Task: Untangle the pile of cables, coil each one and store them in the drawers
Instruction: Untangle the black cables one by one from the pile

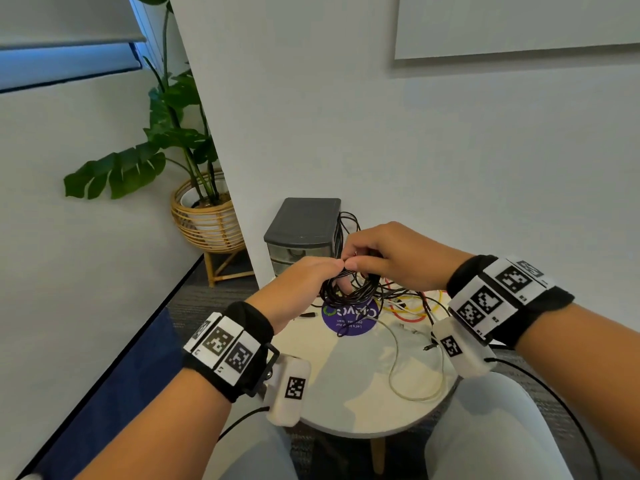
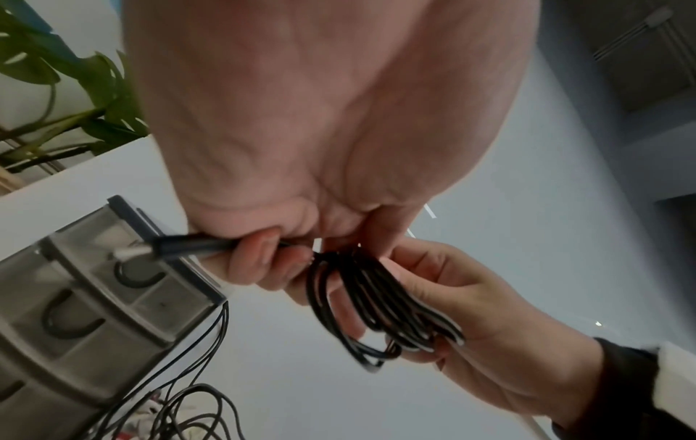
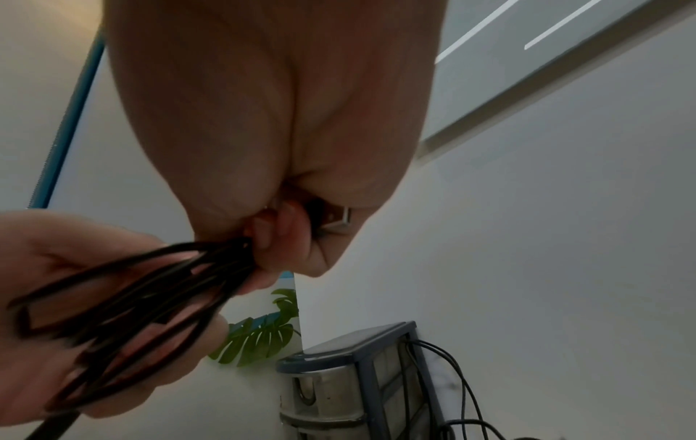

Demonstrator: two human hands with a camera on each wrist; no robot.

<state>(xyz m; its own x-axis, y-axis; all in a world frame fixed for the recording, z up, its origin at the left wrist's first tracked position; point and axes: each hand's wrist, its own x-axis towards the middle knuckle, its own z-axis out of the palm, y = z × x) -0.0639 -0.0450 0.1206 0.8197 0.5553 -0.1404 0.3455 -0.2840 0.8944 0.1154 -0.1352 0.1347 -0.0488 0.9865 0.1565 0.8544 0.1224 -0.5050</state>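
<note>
A black cable, wound into a coil [image 1: 349, 292], hangs between both hands above the small round white table [image 1: 346, 403]. My left hand [image 1: 332, 268] grips the coil's top, and in the left wrist view a black plug [image 2: 188, 247] sticks out of its curled fingers [image 2: 260, 253]. My right hand [image 1: 353, 263] pinches the same coil [image 3: 132, 297] from the right, with a metal USB plug [image 3: 335, 220] tucked against its palm. The grey drawer unit [image 1: 304, 230] stands at the table's back, its drawers closed. A tangle of red, yellow and white cables [image 1: 412, 306] lies under my right wrist.
A pale thin cable [image 1: 415, 375] loops over the table's near right part. Thin black cables [image 1: 349, 223] trail down the drawer unit's right side. A purple round sticker [image 1: 349, 323] lies under the coil. A potted plant [image 1: 204, 209] stands left, behind a wall corner.
</note>
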